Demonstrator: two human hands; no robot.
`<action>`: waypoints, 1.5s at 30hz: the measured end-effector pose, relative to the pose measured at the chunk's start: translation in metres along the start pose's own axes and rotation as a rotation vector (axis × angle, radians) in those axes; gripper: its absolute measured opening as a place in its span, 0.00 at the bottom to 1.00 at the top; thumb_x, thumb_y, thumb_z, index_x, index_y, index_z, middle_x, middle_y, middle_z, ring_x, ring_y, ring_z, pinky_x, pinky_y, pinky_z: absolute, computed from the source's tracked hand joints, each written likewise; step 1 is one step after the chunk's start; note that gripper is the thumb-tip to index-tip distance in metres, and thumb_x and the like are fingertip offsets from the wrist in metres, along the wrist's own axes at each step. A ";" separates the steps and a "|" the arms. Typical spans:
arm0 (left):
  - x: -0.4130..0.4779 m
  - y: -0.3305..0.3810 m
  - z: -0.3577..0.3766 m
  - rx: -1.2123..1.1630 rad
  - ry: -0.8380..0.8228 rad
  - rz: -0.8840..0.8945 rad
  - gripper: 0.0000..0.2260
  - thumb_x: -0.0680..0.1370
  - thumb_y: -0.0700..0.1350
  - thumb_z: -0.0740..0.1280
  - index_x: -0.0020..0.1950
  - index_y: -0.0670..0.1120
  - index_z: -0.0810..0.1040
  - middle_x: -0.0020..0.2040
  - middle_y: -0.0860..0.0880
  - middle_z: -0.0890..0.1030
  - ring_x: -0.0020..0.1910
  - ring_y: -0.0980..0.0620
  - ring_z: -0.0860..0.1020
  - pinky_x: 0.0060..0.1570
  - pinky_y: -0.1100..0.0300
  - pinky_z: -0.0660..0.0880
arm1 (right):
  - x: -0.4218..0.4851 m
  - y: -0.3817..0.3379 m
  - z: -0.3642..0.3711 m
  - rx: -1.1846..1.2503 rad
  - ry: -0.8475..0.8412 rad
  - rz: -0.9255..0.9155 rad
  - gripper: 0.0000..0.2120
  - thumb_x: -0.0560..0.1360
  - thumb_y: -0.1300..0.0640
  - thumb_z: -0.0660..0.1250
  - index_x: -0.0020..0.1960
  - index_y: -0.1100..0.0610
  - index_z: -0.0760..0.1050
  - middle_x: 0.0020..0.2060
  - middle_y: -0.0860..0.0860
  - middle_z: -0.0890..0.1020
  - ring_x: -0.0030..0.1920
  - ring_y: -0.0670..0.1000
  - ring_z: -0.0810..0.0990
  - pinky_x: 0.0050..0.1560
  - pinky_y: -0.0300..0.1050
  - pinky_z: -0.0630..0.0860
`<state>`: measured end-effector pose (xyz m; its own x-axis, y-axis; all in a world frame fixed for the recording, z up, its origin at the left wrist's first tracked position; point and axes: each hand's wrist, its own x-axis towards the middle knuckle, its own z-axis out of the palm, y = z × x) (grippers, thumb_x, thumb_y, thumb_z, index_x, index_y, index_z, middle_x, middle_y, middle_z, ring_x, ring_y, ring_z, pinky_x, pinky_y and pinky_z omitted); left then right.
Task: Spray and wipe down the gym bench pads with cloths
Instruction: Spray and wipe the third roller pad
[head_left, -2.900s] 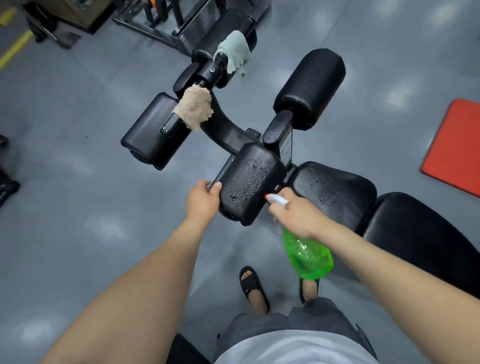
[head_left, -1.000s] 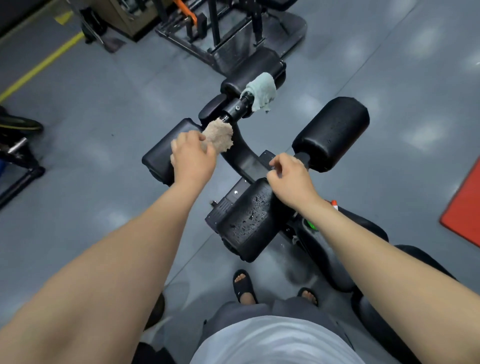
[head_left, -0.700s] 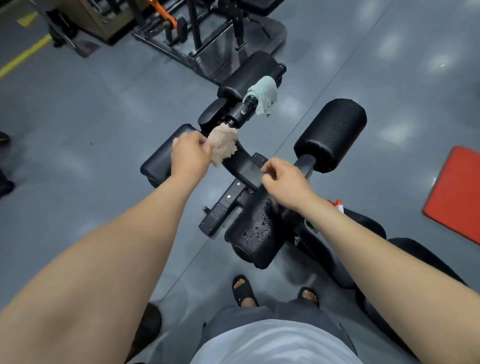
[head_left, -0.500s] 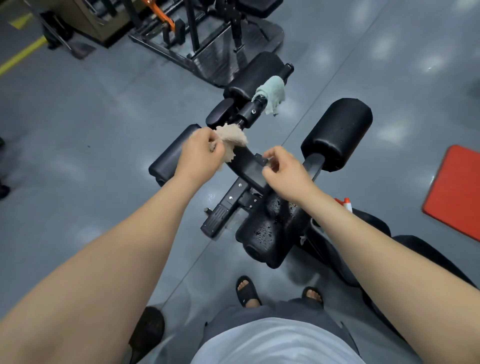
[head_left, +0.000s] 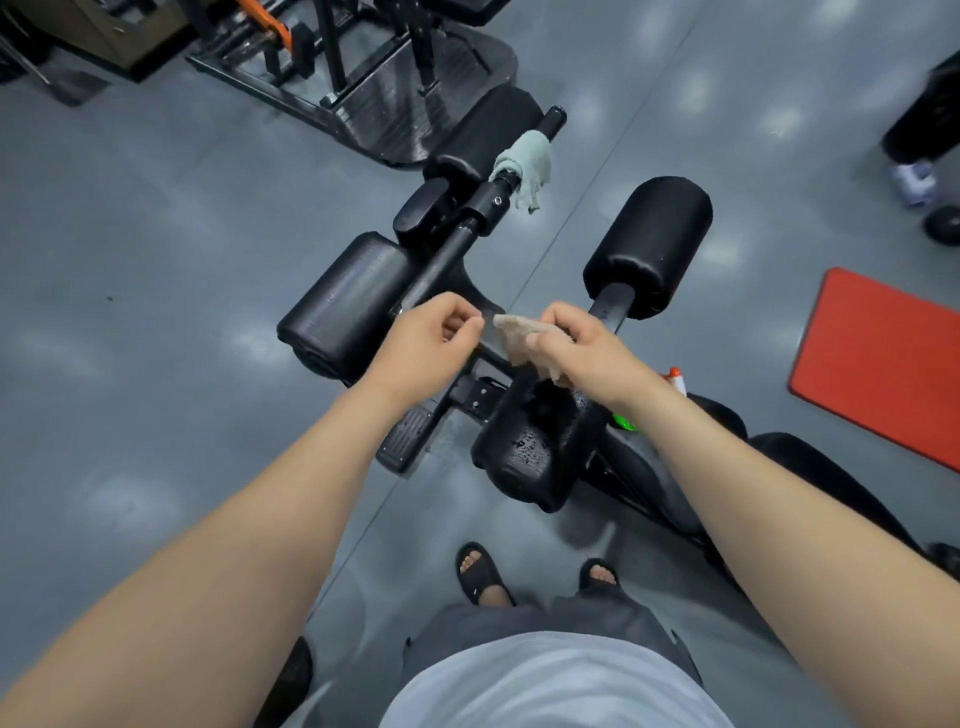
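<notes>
The right hand (head_left: 576, 348) grips a bunched tan cloth (head_left: 511, 338) over the middle of the gym bench (head_left: 810, 473), above the frame bar between the pads. The cloth's pointed left corner sticks out toward the left hand (head_left: 431, 338). That hand's fingers are curled in, with the thumb pressed to the forefinger. It sits just beside the corner; the blur there seems to leave a thin gap between them.

Below the right wrist is the near roller pad (head_left: 535, 457), its top beaded with droplets and its near edge hanging over bare floor (head_left: 156, 260). The far left roller pad (head_left: 353, 301) lies just left of the left hand. The far right roller pad (head_left: 649, 244) stands apart on its stem, beyond the right hand. A grey-green cloth (head_left: 524, 169) hangs over the far end of the handle bar.

The spray bottle (head_left: 675, 378) sits on the bench just right of the right forearm, with only its orange-tipped nozzle and a bit of green body showing.

Wide grey floor opens to the left of the bench. To the right a red mat (head_left: 883, 364) lies well apart, with a floor lane between it and the bench. A black rack base (head_left: 415, 104) closes off the far side, and two sandalled feet (head_left: 478, 574) stand just short of the near pad
</notes>
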<state>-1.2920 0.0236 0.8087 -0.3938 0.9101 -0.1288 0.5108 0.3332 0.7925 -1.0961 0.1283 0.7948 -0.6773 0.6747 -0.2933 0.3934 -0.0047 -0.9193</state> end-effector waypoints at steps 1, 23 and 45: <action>-0.002 -0.004 0.006 0.014 0.002 -0.038 0.05 0.81 0.50 0.66 0.50 0.52 0.81 0.44 0.55 0.82 0.43 0.59 0.79 0.48 0.65 0.76 | -0.005 0.007 -0.005 0.015 0.015 0.045 0.11 0.80 0.53 0.64 0.40 0.51 0.67 0.30 0.47 0.75 0.31 0.47 0.73 0.35 0.43 0.70; -0.097 -0.013 0.122 0.177 -0.014 -0.489 0.21 0.84 0.47 0.63 0.78 0.47 0.68 0.73 0.42 0.69 0.72 0.44 0.69 0.72 0.57 0.63 | -0.039 0.109 -0.059 0.144 0.191 0.124 0.11 0.77 0.52 0.67 0.57 0.38 0.76 0.52 0.44 0.80 0.47 0.49 0.83 0.52 0.50 0.83; -0.085 -0.053 0.129 0.038 -0.048 -0.593 0.22 0.80 0.54 0.61 0.73 0.49 0.72 0.69 0.45 0.75 0.66 0.43 0.77 0.71 0.46 0.70 | -0.080 0.122 0.039 -0.101 0.393 -0.028 0.07 0.76 0.55 0.72 0.53 0.55 0.84 0.51 0.50 0.83 0.53 0.48 0.80 0.60 0.36 0.70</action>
<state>-1.1873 -0.0392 0.7012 -0.5858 0.5759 -0.5703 0.2416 0.7957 0.5554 -1.0179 0.0445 0.6954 -0.4071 0.9044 -0.1281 0.4508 0.0769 -0.8893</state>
